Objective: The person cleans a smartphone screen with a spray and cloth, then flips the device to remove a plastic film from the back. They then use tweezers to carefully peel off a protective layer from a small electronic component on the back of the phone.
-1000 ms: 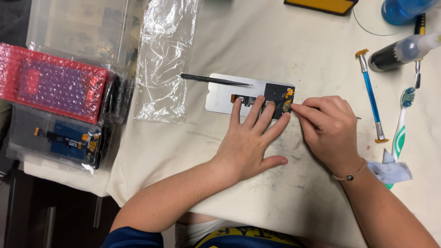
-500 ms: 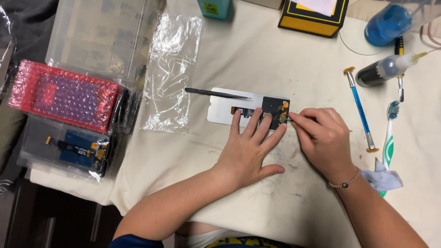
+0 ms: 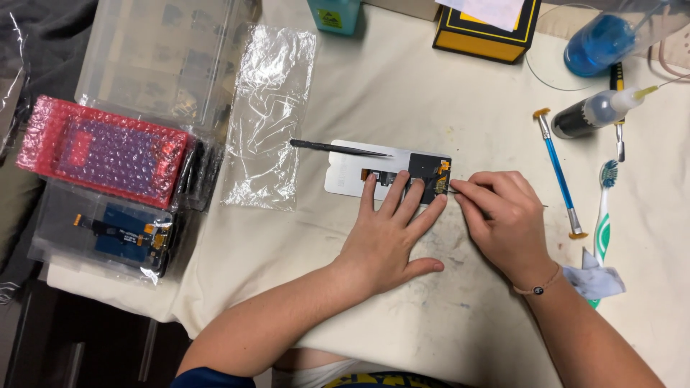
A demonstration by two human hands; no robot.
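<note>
A white phone display panel (image 3: 345,176) lies flat on the cloth-covered table, with a dark flex board and orange connectors at its right end (image 3: 431,169). My left hand (image 3: 388,237) rests flat with its fingers spread, the fingertips pressing on the panel's near edge. My right hand (image 3: 503,219) is curled at the panel's right end and pinches a thin metal tool whose tip touches the connector area. A black spudger (image 3: 338,149) lies across the panel's far edge.
Clear plastic bags (image 3: 269,115), a red bubble-wrap pack (image 3: 100,151) and a bagged blue board (image 3: 118,233) sit at the left. To the right are a blue screwdriver (image 3: 559,172), a toothbrush (image 3: 602,215), a glue bottle (image 3: 593,111) and a blue bottle (image 3: 600,43). A yellow-black box (image 3: 485,32) stands at the back.
The view has shifted, so everything sits lower in frame. Both hands stay at the panel's right end, with little change in their pose.
</note>
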